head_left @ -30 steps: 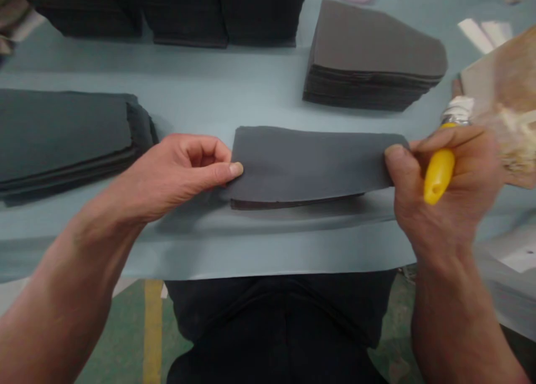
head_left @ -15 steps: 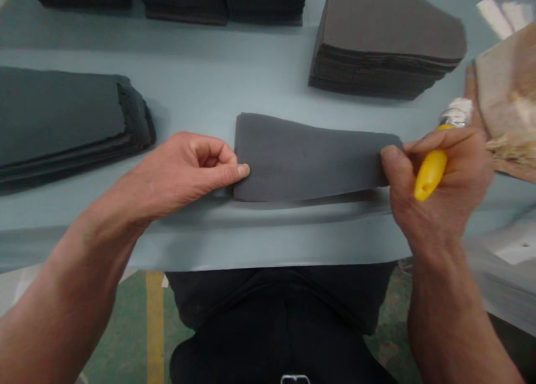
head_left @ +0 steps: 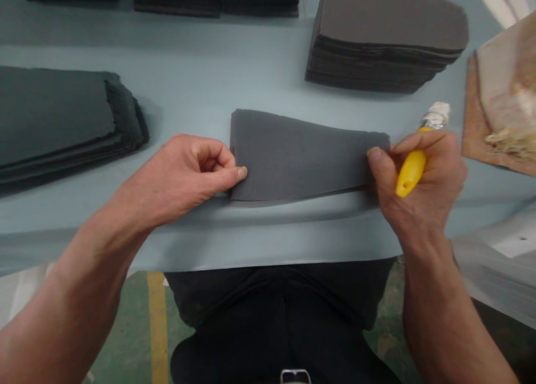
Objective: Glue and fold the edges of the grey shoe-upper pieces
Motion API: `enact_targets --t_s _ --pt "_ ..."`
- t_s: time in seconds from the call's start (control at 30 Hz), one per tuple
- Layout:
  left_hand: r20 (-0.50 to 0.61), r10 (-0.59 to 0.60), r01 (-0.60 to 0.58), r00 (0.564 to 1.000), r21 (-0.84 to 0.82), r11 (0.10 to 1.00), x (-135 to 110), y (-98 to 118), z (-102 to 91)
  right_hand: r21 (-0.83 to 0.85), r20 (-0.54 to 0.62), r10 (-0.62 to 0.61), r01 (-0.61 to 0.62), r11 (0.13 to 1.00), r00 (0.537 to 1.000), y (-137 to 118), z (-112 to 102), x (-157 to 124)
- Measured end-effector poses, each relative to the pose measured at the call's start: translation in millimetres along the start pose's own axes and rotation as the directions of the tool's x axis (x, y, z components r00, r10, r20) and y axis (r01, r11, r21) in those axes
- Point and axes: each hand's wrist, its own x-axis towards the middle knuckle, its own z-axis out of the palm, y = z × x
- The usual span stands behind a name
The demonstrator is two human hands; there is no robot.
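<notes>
Left hand (head_left: 190,174): clamped, thumb over fingers, on the wide end of the grey panel (head_left: 301,155), likely steadying it.
Right hand (head_left: 422,186): pinching the narrow end; yellow-handled brush (head_left: 411,173) tucked in the palm, apparently freeing the fingertips.
Grey panel: between both hands, near the table (head_left: 209,82)'s front edge.
Grey stack (head_left: 387,15): beyond, seemingly within reach.

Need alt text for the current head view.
Left hand and right hand pinch opposite ends of a grey sheet at a pale blue table. The right also grips a yellow-handled brush; a dark stack stands beyond.
</notes>
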Motion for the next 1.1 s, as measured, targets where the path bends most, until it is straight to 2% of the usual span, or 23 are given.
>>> enact_targets --t_s 0.27,0.57,0.83,0.97,1.1 --pt "-0.025 -0.016 0.016 1.0 0.026 1.0 -0.7 0.3 0.1 0.051 -0.015 0.007 -0.006 0.999 1.0 4.9 5.3 -2.1" --pt "-0.04 0.021 -0.018 0.999 0.064 0.998 -0.2 -6.2 -0.5 0.074 -0.017 -0.025 0.026 0.997 1.0 6.5 7.3 -2.5" --pt "-0.051 0.03 -0.024 0.998 0.117 0.993 -5.3 -1.8 0.9 0.021 0.016 -0.03 0.029 0.999 0.999 5.4 6.1 -7.5" --pt "-0.092 0.012 0.006 0.996 0.189 0.982 -6.6 -7.2 0.0 -0.016 0.033 -0.047 0.048 0.999 0.998 8.5 5.8 -9.0" --pt "-0.129 0.03 -0.005 0.991 0.19 0.982 -6.6 -13.0 0.4 -0.042 0.029 -0.031 0.032 0.999 0.999 8.5 5.0 -8.6"
